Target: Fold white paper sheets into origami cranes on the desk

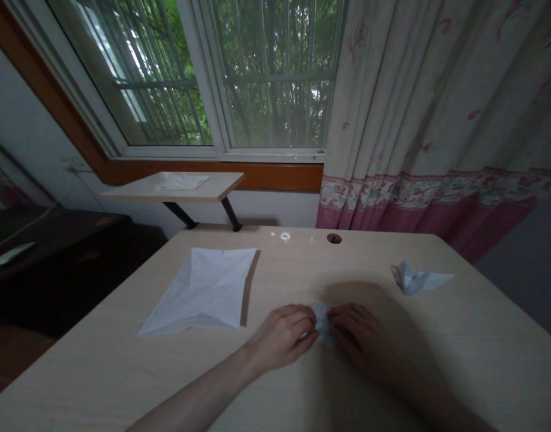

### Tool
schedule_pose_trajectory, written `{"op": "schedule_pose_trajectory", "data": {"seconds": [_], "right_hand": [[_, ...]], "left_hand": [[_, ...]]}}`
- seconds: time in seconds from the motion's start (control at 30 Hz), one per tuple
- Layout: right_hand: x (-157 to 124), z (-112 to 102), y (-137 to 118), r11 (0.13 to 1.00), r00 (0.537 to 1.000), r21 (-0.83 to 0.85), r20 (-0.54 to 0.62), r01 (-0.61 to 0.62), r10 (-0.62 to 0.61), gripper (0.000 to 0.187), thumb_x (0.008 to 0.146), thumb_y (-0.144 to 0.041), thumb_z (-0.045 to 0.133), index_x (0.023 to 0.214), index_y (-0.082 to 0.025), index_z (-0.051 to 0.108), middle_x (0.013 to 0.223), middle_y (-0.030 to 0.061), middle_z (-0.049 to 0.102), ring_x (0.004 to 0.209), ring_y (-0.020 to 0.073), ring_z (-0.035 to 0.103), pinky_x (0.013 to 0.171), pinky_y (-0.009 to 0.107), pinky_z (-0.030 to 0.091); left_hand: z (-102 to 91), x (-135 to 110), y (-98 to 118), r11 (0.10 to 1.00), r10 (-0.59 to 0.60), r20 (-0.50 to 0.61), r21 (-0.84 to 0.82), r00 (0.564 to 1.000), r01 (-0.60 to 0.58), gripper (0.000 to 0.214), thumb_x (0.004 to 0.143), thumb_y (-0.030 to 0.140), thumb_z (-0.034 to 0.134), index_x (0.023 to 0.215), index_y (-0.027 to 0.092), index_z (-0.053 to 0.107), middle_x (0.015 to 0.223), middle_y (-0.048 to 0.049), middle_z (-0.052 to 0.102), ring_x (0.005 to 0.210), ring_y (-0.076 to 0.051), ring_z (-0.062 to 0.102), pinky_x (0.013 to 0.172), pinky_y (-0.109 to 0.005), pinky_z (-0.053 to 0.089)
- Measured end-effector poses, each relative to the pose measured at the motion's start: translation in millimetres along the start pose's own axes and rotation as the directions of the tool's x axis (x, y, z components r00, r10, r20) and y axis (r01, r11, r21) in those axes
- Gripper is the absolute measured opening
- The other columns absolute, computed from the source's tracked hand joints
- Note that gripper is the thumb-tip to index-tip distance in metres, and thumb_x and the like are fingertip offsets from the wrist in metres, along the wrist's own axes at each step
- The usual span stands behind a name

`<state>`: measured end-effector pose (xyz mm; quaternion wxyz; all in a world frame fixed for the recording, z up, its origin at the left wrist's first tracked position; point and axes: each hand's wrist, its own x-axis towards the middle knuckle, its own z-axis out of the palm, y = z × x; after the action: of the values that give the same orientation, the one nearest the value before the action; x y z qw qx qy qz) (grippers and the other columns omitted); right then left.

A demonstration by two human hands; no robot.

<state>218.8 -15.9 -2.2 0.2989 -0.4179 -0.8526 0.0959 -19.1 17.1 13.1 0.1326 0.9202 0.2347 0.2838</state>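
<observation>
Pale wood-grain desk (459, 360), crumpled white paper (324, 324)

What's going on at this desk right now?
A person is holding a small crumpled piece of white paper between their left hand and right hand, on a light wood desk. A large creased sheet of white paper lies flat to the left of the hands, and a folded paper shape sits to their right.
</observation>
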Motion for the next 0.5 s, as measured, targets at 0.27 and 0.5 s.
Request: {"op": "schedule_pose_trajectory", "data": {"seconds": [0.27, 0.5], "right_hand": [[0.8, 1.9, 1.7, 0.999, 1.0, -0.046, 0.016, -0.004, 0.004, 0.016, 0.094, -0.01, 0.051, 0.098, -0.02, 0.062, 0.101, 0.0068, 0.069, 0.096, 0.0227, 0.062, 0.089, 0.041, 0.05], [1.1, 7.4, 3.6, 0.997, 0.998, -0.041, 0.003, -0.065, 0.065, 0.015, 0.094, -0.012, 0.049, 0.093, -0.021, 0.061, 0.1, 0.0079, 0.067, 0.094, 0.0227, 0.062, 0.086, 0.041, 0.052]], "left_hand": [[5.7, -4.8, -1.3, 0.994, -0.055, -0.016, 0.09, 0.998, 0.056, 0.021, 0.102, 0.032, 0.051, 0.114, 0.017, 0.058, 0.109, -0.0077, 0.072, 0.102, -0.021, 0.07, 0.09, -0.034, 0.058], [5.3, -1.4, 0.3, 0.991, -0.092, 0.035, 0.096, 0.995, 0.088, 0.02, 0.099, 0.025, 0.055, 0.116, 0.016, 0.059, 0.112, -0.008, 0.07, 0.105, -0.024, 0.067, 0.092, -0.036, 0.058]]}}
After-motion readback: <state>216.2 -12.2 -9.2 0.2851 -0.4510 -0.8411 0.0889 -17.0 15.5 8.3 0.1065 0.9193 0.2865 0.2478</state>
